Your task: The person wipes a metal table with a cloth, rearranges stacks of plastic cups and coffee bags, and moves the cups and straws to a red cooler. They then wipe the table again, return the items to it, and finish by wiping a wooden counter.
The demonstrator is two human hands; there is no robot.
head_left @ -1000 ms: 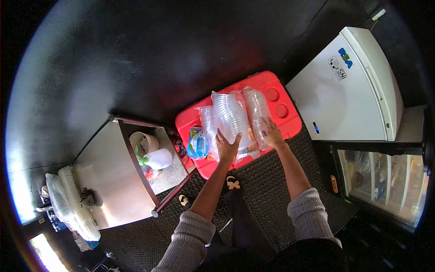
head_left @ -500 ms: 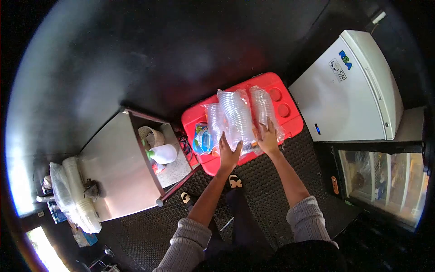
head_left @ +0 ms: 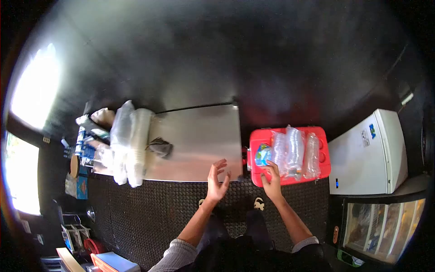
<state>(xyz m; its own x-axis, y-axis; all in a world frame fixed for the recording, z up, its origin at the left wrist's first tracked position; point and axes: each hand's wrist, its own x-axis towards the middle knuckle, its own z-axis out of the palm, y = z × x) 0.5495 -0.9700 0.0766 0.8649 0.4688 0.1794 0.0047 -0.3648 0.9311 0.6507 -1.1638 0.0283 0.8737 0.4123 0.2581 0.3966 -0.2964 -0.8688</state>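
My left hand [head_left: 217,182] is held out with its fingers apart and nothing in them, close to the front edge of the steel table [head_left: 204,140]. Beside it, my right hand [head_left: 272,181] is also open and empty, overlapping the front left corner of the red cooler box [head_left: 254,173]. A blue and clear packet [head_left: 263,155] lies right by its fingertips. Farther right on the lid rest plastic-wrapped stacks of clear plastic lids or cups: a left stack [head_left: 279,152], a middle stack [head_left: 295,149] and a right stack [head_left: 312,156].
Long sleeves of stacked cups [head_left: 138,147] lie across the steel table's left part, with a dark crumpled cloth [head_left: 160,148] next to them. A white freezer [head_left: 362,156] stands right of the cooler, near a glass-fronted cabinet [head_left: 383,229]. Black textured matting [head_left: 172,208] covers the floor.
Both hands have come off the wrapped stacks, which stay on the cooler lid. My view has swung left, bringing more of the steel table into sight, and both hands are now nearer the table side.
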